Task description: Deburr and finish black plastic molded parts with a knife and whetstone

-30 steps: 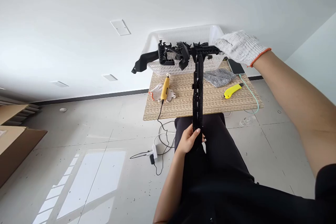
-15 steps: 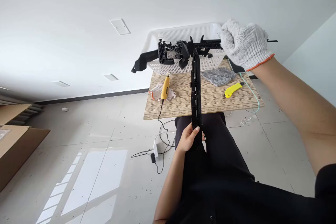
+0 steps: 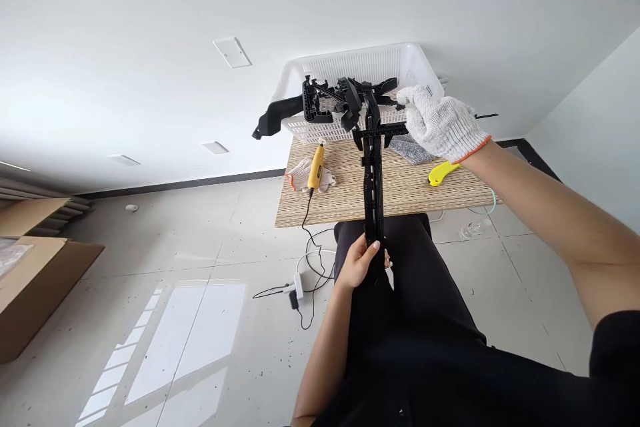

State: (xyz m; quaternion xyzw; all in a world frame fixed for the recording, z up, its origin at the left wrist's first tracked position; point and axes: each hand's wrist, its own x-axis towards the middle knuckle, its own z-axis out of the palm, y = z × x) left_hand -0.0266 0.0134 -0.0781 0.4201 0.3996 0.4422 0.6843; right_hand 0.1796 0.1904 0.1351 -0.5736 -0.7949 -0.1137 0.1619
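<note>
My bare left hand (image 3: 361,261) is wrapped round the lower end of a long black plastic part (image 3: 373,180), which stands up from my lap toward the basket. In a white work glove, my right hand (image 3: 440,121) is closed on a black caliper (image 3: 393,129). The caliper lies crosswise, its jaws on either side of the long part's upper section; whether they touch it I cannot tell. Its thin depth rod sticks out to the right of the glove. Behind, several black plastic pieces (image 3: 320,103) rest in a white slotted basket (image 3: 350,57).
On the wooden-topped table (image 3: 345,203) are a yellow corded rotary tool (image 3: 316,167), a white glove (image 3: 299,175), a grey cloth (image 3: 413,149) and a yellow utility knife (image 3: 442,173). Cables and a power strip (image 3: 297,285) lie on the floor. Cardboard boxes (image 3: 45,293) stand at left.
My right hand has moved down and left with the caliper, from above the long part's top to across its upper section. My left hand keeps its hold.
</note>
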